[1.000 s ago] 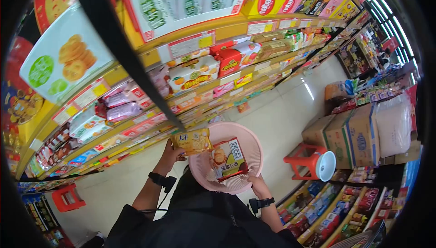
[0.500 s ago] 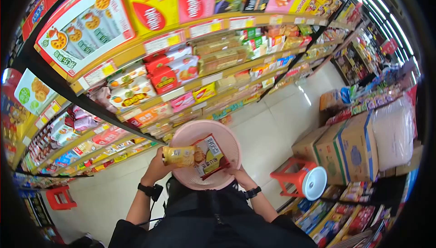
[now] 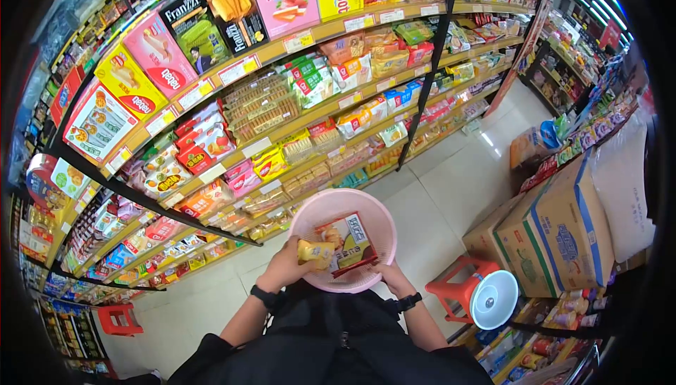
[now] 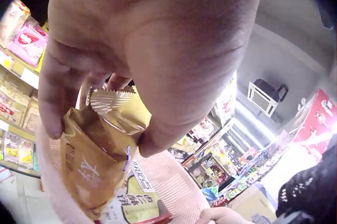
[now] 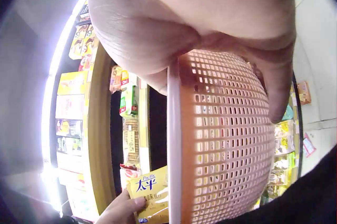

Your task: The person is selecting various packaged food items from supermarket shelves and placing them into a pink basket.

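The left wrist view alone shows how the left hand (image 4: 158, 50) pinches the yellow packet (image 4: 95, 161) by its crimped end, while the right hand (image 5: 200, 13) grips the pink basket (image 5: 226, 145) by its rim.

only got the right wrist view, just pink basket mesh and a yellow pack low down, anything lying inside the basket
observer: Yes. The head view shows one red-edged snack box lying inside the pink basket.
operator: is the yellow pack resting in it too
observer: No. The left hand grips the yellow pack by its crimped end, held over the basket.
operator: whats on the floor nearby
observer: A red stool stands to the person's right, beside cardboard boxes.
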